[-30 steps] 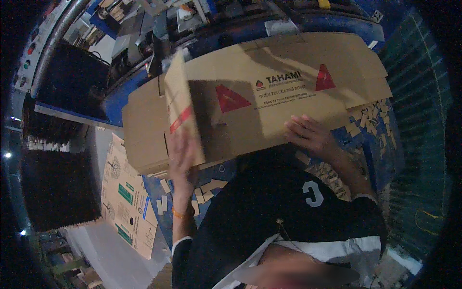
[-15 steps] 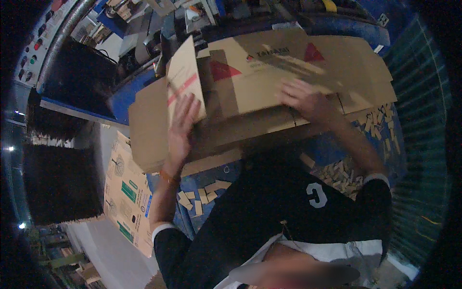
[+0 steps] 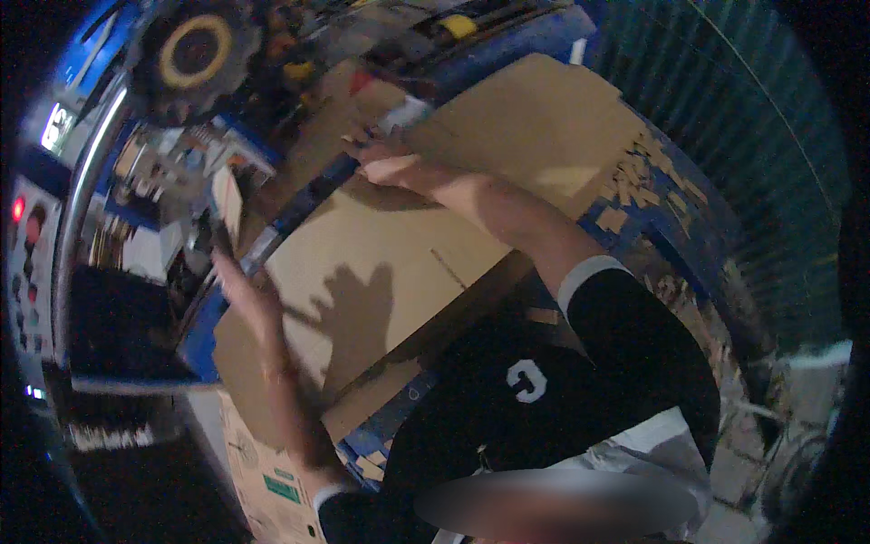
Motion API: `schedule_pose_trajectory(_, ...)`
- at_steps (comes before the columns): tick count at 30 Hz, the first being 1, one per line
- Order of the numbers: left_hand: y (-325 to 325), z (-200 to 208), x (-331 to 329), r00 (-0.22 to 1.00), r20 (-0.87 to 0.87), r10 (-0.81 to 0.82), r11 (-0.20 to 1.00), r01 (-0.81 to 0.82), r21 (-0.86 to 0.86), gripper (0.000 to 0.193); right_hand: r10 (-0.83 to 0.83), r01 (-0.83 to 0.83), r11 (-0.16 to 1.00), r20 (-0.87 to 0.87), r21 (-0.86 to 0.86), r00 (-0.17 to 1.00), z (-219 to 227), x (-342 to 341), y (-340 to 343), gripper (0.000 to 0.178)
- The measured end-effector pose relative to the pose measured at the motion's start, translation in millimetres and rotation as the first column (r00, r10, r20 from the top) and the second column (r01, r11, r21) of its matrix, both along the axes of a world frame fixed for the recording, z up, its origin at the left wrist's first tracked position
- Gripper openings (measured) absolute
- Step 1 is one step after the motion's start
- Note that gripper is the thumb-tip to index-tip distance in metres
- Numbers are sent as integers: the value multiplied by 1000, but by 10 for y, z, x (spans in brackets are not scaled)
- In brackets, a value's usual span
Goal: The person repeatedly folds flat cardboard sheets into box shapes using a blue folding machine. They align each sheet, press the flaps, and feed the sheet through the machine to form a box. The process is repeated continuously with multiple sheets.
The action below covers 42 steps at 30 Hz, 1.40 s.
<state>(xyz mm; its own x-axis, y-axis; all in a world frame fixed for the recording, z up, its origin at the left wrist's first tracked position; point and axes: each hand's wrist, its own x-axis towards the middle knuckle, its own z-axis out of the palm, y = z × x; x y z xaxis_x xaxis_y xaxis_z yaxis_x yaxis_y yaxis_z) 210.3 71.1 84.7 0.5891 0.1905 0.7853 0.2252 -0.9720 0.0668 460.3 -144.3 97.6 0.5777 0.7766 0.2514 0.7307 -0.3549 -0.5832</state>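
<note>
A plain brown cardboard sheet [image 3: 362, 254] lies across the work surface in front of me. Beyond it, partly in shadow, another piece of printed cardboard [image 3: 331, 122] with a red mark reaches to the machine. My right hand [image 3: 390, 165] stretches over the far edge of the brown sheet, its fingers extended near the printed piece and somewhat blurred. At the left, my left hand [image 3: 246, 295] is raised by the machine with fingers stretched out, just below a pale upright cardboard flap [image 3: 228, 204]. Neither hand visibly grips anything. A spread-finger shadow falls on the sheet.
A dark round wheel [image 3: 195, 53] with a yellowish ring sits at the far left of the machine. A control panel [image 3: 32, 263] with buttons stands at the left edge. Cardboard scraps [image 3: 634, 177] litter the blue surface at right, beside a green corrugated wall [image 3: 725, 136].
My view has turned left. The printed cardboard has moved from under my hands toward the machine, baring the plain sheet. Both hands have reached farther forward and left.
</note>
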Motion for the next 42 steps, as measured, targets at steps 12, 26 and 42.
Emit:
schedule_pose_trajectory(12, -33, -741, -3048, 755, -469, 458, 560, -655, -507, 50, -871, 987, 138, -464, 84, 162, -847, 1346, -4094, 29)
schedule_pose_trajectory(26, -418, -619, -2692, 812, -79, 578, 459, -403, -792, 46, -404, 298, 318, -156, 900, 902, 623, 243, -3086, 50)
schedule_pose_trajectory(42, -1417, -420, -2533, 411, 476, 777, 49, 714, -698, 40, 537, -437, 838, 634, -327, 556, 330, -1843, -1994, 40)
